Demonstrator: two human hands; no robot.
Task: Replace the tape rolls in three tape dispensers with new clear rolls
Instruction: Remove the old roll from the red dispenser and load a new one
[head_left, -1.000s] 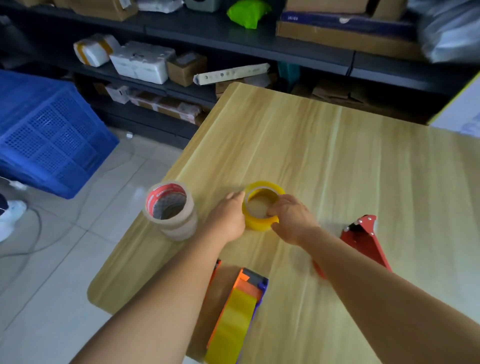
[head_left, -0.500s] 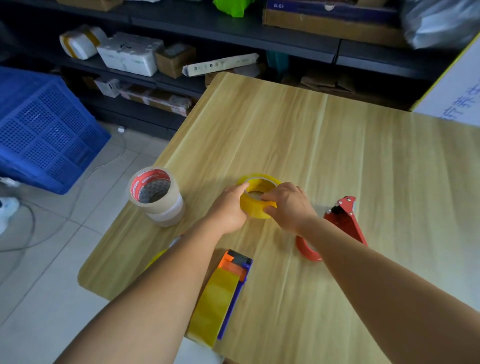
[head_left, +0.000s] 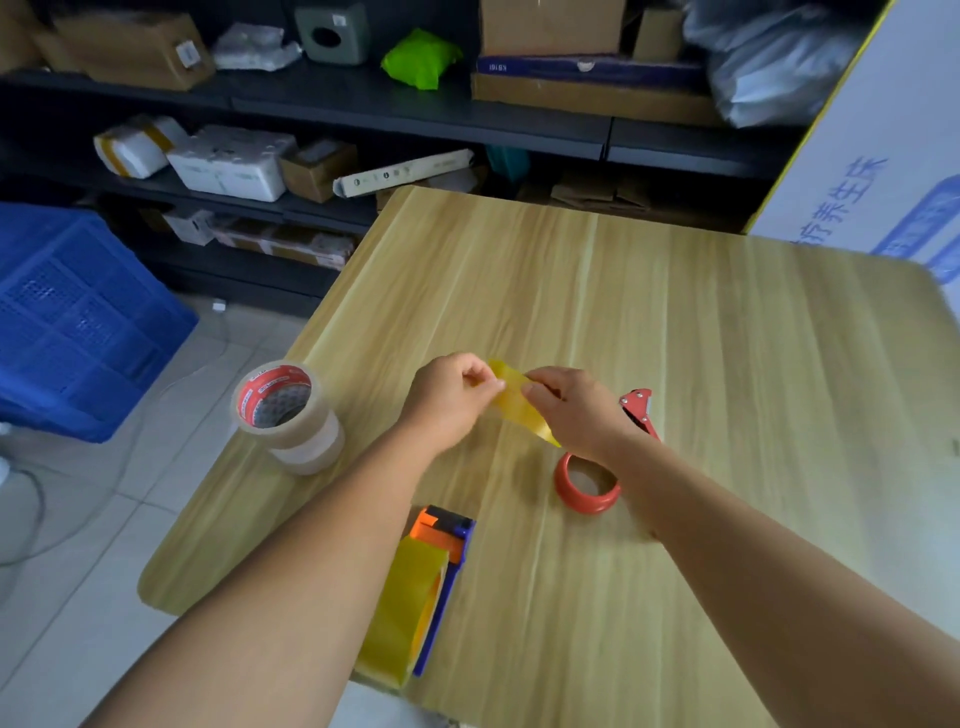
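A yellow tape roll (head_left: 514, 408) is lifted off the wooden table (head_left: 675, 322) and tilted on edge. My left hand (head_left: 452, 400) pinches its left rim and my right hand (head_left: 576, 410) holds its right side. A red tape dispenser (head_left: 589, 480) with an empty ring lies just right of my right wrist. An orange and blue dispenser (head_left: 436, 571) loaded with yellow tape lies near the table's front edge under my left forearm. Two clear tape rolls (head_left: 288, 415) with a red core label are stacked at the table's left edge.
A blue plastic crate (head_left: 78, 322) stands on the tiled floor to the left. Dark shelves (head_left: 415, 114) with boxes and parcels run along the back. A white printed carton (head_left: 883, 171) leans at the right beyond the table corner.
The yellow roll, which lay flat on the table under both hands, has been raised and tipped on edge between them. The camera has pulled back.
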